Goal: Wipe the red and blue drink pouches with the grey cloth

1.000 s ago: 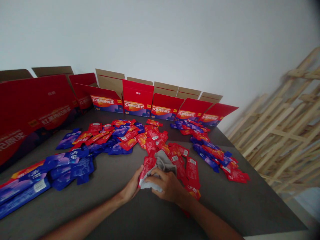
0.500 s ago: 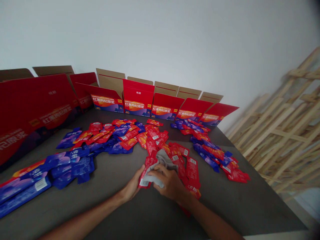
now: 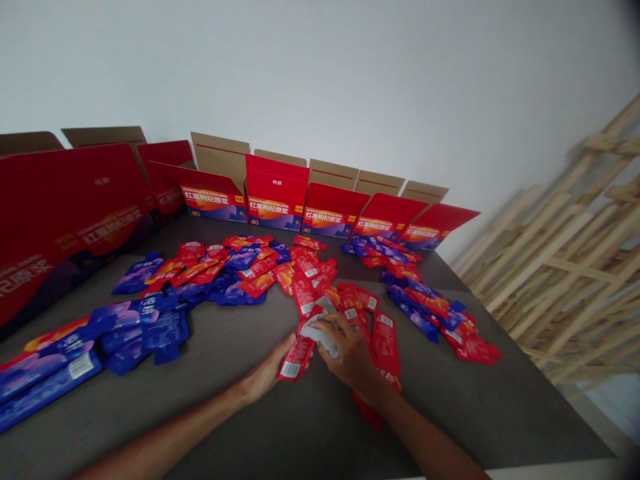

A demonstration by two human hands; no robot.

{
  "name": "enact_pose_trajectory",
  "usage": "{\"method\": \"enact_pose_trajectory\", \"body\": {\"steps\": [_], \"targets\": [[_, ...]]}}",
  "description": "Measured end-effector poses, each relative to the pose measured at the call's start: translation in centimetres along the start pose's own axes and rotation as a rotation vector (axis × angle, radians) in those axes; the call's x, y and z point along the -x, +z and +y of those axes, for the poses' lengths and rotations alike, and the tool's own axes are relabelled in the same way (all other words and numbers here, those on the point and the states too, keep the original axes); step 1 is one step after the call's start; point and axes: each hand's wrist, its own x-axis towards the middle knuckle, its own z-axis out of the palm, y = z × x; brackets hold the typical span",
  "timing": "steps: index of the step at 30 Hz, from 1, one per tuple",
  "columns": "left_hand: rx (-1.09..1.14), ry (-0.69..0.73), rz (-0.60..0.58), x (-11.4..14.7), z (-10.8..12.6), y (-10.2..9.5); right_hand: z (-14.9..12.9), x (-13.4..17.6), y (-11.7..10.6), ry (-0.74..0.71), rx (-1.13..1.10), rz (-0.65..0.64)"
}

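My left hand (image 3: pixel 273 367) is closed on a red pouch (image 3: pixel 297 357), with the barcode end toward me and the thumb on its left edge. In my right hand (image 3: pixel 347 350) is a bunched grey cloth (image 3: pixel 321 332), pressed against the upper part of that pouch. The fingers of the right hand curl over the cloth and hide some of it. Just beyond and to the right of both hands lies a heap of loose red pouches (image 3: pixel 385 340). Another red pouch (image 3: pixel 367 410) is partly covered by my right forearm.
Mixed blue and red pouches (image 3: pixel 245 260) lie behind to the left, with long blue ones (image 3: pixel 50 383) at the near left. More pouches (image 3: pixel 425 303) lie at the right. Open red cartons (image 3: pixel 277 200) line the wall. A wooden slat stack (image 3: pixel 565 267) stands beyond the table (image 3: pixel 500 413).
The cloth in my right hand has moved up and right along the pouch, uncovering its lower barcode end. My left hand keeps hold, with the pouch turned slightly.
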Motion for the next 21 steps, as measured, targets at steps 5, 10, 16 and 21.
{"method": "enact_pose_trajectory", "body": {"steps": [5, 10, 16, 21], "targets": [[0.104, 0.055, -0.025, 0.3, 1.1, 1.0, -0.8, 0.3, 0.0, -0.131, -0.024, -0.238], [0.120, 0.032, -0.107, 0.4, 1.5, 1.5, -1.0, 0.5, -0.1, -0.230, -0.030, -0.338], [-0.008, 0.011, -0.061, -0.3, -0.6, -0.9, -0.1, 0.3, 0.0, -0.032, 0.003, -0.075], [-0.046, -0.031, -0.065, -0.3, -1.1, -1.5, 0.2, 0.2, 0.0, 0.040, -0.005, 0.056]]}}
